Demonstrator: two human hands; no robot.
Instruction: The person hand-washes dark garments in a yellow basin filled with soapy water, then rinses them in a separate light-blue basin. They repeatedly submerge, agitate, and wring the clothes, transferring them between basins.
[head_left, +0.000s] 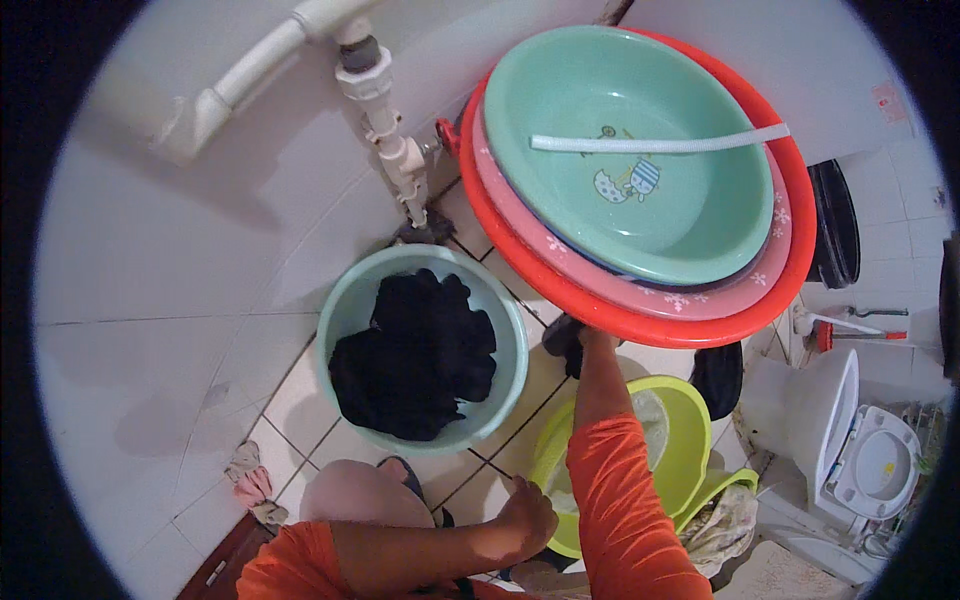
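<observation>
My left hand (531, 519) is curled at the near left rim of a yellow-green plastic basin (697, 420) with whitish, sudsy-looking water; whether it grips the rim is unclear. My right arm reaches over that basin. My right hand (598, 337) is mostly hidden at the lower edge of a red basin (801, 247), beside dark footwear or cloth (564, 337); its fingers do not show. Left of it, a pale green basin (517, 360) on the tiled floor holds bunched black cloth (420, 360). A mint basin (622, 97) and a pink basin (660, 302) are stacked in the red one.
A white corrugated hose (660, 142) lies across the mint basin. White pipes (390, 135) with a red valve handle (448, 137) run down the wall. To the right are a toilet (802, 405), a black bucket (836, 225) and a stained cloth (724, 525).
</observation>
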